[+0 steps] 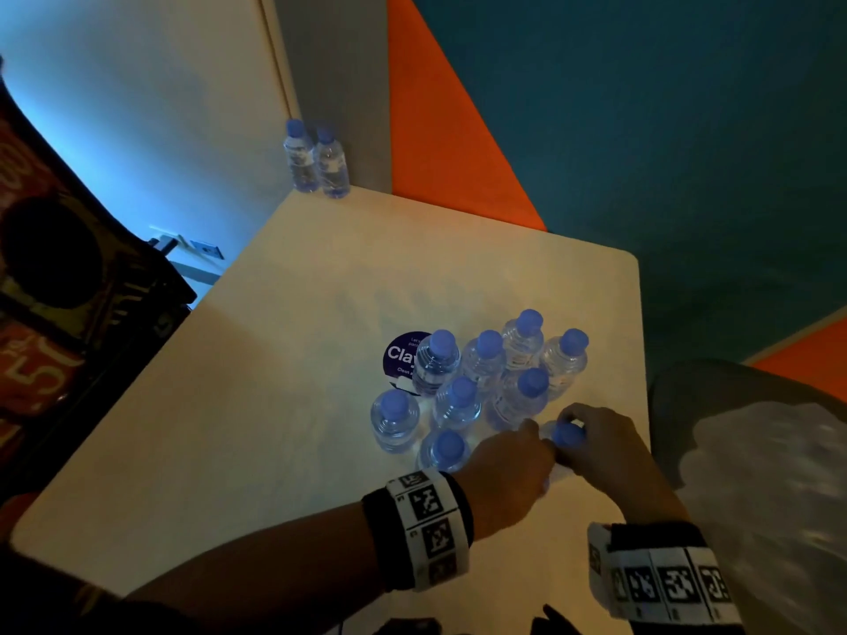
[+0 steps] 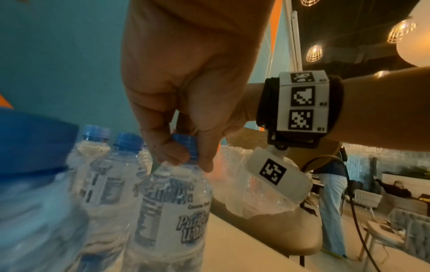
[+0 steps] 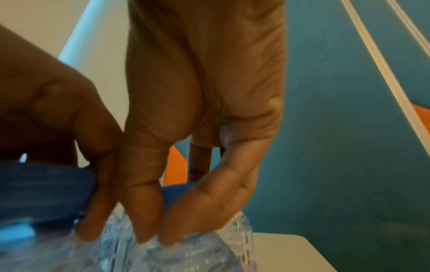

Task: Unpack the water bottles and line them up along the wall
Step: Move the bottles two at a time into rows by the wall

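Several clear water bottles (image 1: 481, 373) with blue caps stand bunched on the near right of the cream table (image 1: 275, 405). Two more bottles (image 1: 316, 160) stand side by side at the far corner against the wall. My right hand (image 1: 573, 430) pinches the blue cap (image 1: 568, 435) of the nearest right bottle; its fingers curl round that cap (image 3: 177, 193). My left hand (image 1: 543, 456), just to its left, pinches the cap (image 2: 184, 145) of a labelled bottle (image 2: 172, 211). That bottle is hidden under the hand in the head view.
Crumpled clear plastic wrap (image 1: 756, 497) lies on a brown chair (image 2: 291, 235) right of the table. A round purple sticker (image 1: 398, 355) sits on the tabletop behind the bottles. A dark red-and-black object (image 1: 68, 291) stands on the left. A person (image 2: 332, 202) stands in the background.
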The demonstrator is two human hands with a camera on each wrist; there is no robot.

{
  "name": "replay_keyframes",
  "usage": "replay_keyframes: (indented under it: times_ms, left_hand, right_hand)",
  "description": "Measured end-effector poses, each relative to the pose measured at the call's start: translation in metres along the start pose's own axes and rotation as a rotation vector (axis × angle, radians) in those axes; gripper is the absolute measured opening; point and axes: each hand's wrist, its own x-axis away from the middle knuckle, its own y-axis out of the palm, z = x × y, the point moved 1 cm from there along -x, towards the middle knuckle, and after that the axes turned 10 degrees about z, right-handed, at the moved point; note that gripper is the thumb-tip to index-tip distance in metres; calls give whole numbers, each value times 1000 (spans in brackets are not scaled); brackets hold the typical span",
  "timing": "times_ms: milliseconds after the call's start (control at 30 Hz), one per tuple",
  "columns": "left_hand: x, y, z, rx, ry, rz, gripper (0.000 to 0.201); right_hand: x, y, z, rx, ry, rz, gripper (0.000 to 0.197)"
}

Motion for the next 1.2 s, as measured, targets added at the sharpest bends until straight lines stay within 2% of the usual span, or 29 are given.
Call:
replay_keyframes:
  times_ms: [200,333,467,567,733,833,933,1033,1200]
  left_hand:
    - [0,-37,10,99,144,-9,27]
    - [-3,-96,12,198,190,33,27]
    - [-4,-165,1,250,159,132,26]
    - [-6,-206,-21,337,89,228,27]
    - [-17,-248,-76,410,-17,391,24]
    - [-34,-261,-117,348,-69,486,25]
    - [-58,-268,-165,224,-122,538,28]
    - [-82,-270,-211,156,-159,527,25]
    - [-118,-279,-279,123,-284,508,26]
  right_hand:
    - [12,-45,-14,52,10,-118,22]
    - [22,-90,-40,29,-34,-87,23]
    - [19,-124,-77,-73,-148,-46,23]
    - [7,-133,-114,-164,-194,44,17]
    - [-28,-116,-174,-247,-249,190,13]
    - [-64,-93,-207,-263,-282,256,19]
    - [-105,-68,-239,-254,-284,227,24]
    - [-152,-45,-265,-248,-283,204,32]
    - [-226,-6,-292,-276,-210,93,35]
